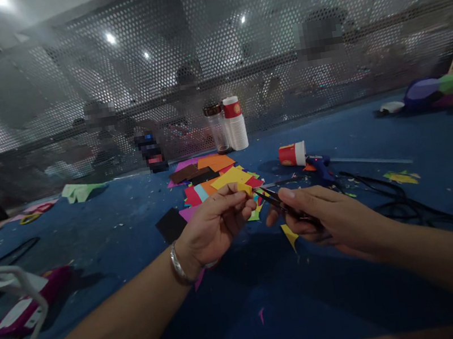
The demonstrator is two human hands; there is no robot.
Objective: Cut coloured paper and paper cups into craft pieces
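Between the thumb and fingers of my left hand [221, 222] is a small yellow paper piece [244, 189]. A silver bracelet [176, 262] circles that wrist. My right hand [315, 213] is closed around the handles of dark scissors [273, 199], whose blades point left at the yellow piece's edge. Whether the blades touch it I cannot tell. Behind and below my left hand lies a spread of coloured sheets [232, 178], with a black square [172, 225] at its left. Under my right hand is a yellow scrap [290, 235].
A red and white paper cup [293, 155] lies on its side beside a blue glue gun [321, 169]. Stacked cups [237, 127] and a clear jar [217, 131] stand behind. Black cables [403, 199] run at right; a magenta power strip [33, 303] lies at left on the blue table [217, 325].
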